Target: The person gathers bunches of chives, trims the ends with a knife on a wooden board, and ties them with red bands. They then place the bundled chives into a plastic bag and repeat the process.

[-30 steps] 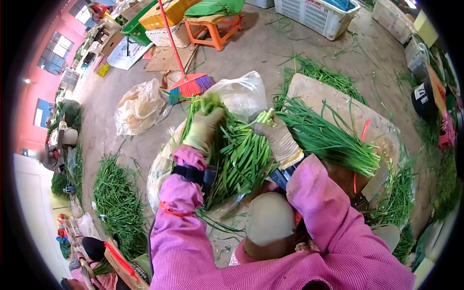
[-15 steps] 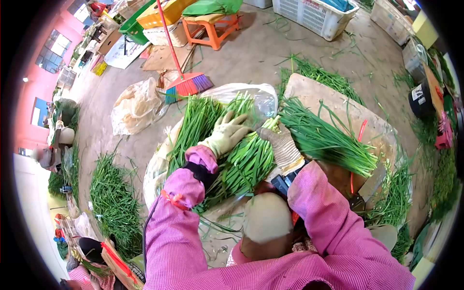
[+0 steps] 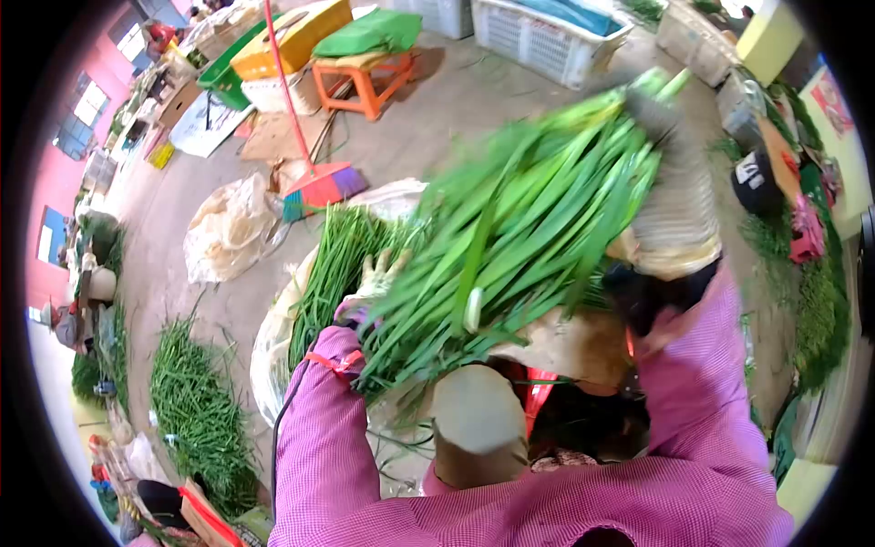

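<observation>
A large bunch of long green leafy stems (image 3: 538, 201) is raised before me, its pale ends at the upper right and its leaves hanging down to the left. My right hand (image 3: 674, 173), in a striped glove blurred by motion, is closed round the pale ends. My left hand (image 3: 383, 273), in a pale glove, lies with fingers spread on the pile of green stems (image 3: 333, 264) at the left, partly hidden behind the raised leaves. Under that pile is a clear plastic sheet (image 3: 269, 360).
A broom (image 3: 324, 185) and a crumpled plastic bag (image 3: 228, 228) are on the floor beyond. Loose greens (image 3: 200, 401) lie at the left. An orange stool (image 3: 363, 87), a white crate (image 3: 547, 41) and a black bucket (image 3: 756, 182) stand farther off.
My right hand has risen up and right, lifting the bunch by its pale ends. My left hand has shifted a little left and is now partly covered. The view has shifted slightly.
</observation>
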`<state>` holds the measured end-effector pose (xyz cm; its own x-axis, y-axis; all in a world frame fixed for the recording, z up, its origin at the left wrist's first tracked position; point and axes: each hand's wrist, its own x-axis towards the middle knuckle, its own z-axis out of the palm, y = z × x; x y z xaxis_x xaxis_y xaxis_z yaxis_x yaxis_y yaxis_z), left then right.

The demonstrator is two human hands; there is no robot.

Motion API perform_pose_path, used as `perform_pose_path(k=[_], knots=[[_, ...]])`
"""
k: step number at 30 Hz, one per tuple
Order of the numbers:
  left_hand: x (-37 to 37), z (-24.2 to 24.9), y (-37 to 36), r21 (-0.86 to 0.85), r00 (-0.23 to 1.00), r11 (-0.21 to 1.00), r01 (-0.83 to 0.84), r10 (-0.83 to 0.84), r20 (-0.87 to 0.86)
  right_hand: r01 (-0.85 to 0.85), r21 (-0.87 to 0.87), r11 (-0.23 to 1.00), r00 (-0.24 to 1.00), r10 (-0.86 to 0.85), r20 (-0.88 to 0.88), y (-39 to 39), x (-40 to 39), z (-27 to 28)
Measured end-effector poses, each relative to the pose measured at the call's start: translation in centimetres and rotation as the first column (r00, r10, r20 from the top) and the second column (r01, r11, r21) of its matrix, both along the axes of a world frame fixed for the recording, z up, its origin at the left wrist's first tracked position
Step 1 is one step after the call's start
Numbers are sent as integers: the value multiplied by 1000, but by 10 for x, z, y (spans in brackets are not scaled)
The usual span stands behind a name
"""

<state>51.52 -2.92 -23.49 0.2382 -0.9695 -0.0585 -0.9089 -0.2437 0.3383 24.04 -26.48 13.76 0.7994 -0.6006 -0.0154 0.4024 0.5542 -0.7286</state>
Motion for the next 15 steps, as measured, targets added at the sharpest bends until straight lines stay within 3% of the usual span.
perform_pose_path(k=[3,5,7,8,9,10,11,12,13,14,15], knots=[[13,44,1,-24,989,990,-140,139,-51,203,-207,957,972,-172,160,-15,-22,80],[20,101,3,-75,961,958,-276,274,-31,248,-505,827,957,-127,263,-36,-45,115],[12,172,7,-259,920,893,-368,390,39,401,-636,660,910,-205,360,-60,-62,136],[-3,216,10,-408,899,834,-370,433,70,482,-582,655,876,-338,345,-37,-69,154],[-20,253,13,-631,860,736,-245,466,210,558,-527,641,828,-463,315,-15,-77,171],[-52,292,18,-613,871,692,-381,492,15,564,-670,482,823,-390,412,-13,-85,172],[-99,339,22,-569,890,718,-402,453,-57,560,-774,296,824,-295,484,-6,-91,176],[-124,341,22,-587,909,696,-414,282,-307,527,-823,213,809,-423,408,35,-105,180],[-184,377,26,-450,785,782,-431,79,-614,499,-835,230,820,-437,370,52,-115,165],[-211,378,26,-470,709,853,-228,-186,-680,409,-892,191,897,-264,355,61,-126,154],[-244,384,27,-406,472,911,-74,-326,-819,316,-937,145,948,-78,308,71,-136,142]])
